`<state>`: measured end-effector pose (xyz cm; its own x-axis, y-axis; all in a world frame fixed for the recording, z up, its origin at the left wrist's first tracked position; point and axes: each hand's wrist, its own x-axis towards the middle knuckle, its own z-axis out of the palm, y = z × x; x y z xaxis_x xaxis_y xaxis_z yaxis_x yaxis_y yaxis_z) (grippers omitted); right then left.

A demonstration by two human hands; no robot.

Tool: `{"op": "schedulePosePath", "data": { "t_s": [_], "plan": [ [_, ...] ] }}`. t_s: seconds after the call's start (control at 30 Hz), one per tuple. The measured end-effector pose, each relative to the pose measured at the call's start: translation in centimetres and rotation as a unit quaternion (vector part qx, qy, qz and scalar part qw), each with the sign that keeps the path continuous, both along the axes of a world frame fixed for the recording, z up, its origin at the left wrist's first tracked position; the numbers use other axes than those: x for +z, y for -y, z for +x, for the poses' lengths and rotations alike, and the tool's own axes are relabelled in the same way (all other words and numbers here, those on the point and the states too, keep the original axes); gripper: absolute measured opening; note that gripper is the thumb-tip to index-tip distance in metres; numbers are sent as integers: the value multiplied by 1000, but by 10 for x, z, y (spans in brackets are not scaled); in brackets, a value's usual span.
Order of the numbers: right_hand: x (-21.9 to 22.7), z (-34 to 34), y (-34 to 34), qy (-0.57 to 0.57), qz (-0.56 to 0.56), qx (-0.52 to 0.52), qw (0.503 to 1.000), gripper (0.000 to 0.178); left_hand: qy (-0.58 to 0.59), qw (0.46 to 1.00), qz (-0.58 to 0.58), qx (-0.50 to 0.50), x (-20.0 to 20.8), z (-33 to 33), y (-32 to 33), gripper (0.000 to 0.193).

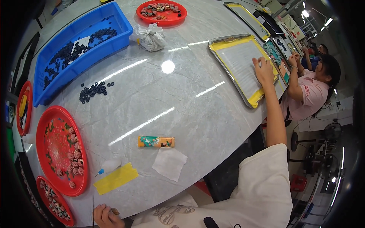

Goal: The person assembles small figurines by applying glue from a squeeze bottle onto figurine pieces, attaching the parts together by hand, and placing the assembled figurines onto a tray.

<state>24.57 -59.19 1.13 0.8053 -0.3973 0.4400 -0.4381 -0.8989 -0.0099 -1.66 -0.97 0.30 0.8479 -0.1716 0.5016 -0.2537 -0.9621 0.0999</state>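
My right hand [264,71] reaches out to the right, fingers apart, over the right side of a metal tray [228,74] that has a pale sheet inside and yellow tape along its edges. Nothing shows in that hand. At the lower left, my left hand [104,216] is curled at the table's near edge. A small round brownish piece [115,211] shows at its fingers, and a thin dark line runs beside it; what it grips is unclear. Nearest to it lie a yellow tape strip [116,178] and a small translucent bottle [110,165] with a blue tip.
A blue bin [127,34] and a loose pile [93,91] hold small dark rings. Red plates [57,140] with pinkish bumpy pieces stand left. Crumpled plastic [150,37], an orange-green tube [156,141] and a white tissue [170,163] lie about. A co-worker [308,89] sits right.
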Motion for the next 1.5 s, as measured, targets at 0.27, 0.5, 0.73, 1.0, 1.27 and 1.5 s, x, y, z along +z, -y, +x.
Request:
{"op": "schedulePosePath", "data": {
  "t_s": [0.27, 0.5, 0.73, 1.0, 1.27, 1.5],
  "plan": [
    [0, -13, 9, -30, -14, 67, 997, 25, -6, 1000, 7, -6, -2, -1, -2, 8],
    [-5, -21, 23, -46, -100, -44, 993, 21, 11, 1000, 1, -20, -1, 1, -1, 7],
    [-5, -23, 33, -78, -20, -31, 996, 21, -4, 998, -61, -2, -11, -7, -4, 8],
    [-6, -44, -5, -63, -69, 81, 992, 18, -16, 996, -85, 7, -18, -8, -4, 14],
    [1, -45, -19, -54, -18, 66, 996, 18, 2, 998, -57, 16, -17, -14, -11, 14],
    [6, -56, -27, -29, 17, 101, 994, 19, -3, 998, -55, 17, -21, -12, -10, 14]
  ]
}}
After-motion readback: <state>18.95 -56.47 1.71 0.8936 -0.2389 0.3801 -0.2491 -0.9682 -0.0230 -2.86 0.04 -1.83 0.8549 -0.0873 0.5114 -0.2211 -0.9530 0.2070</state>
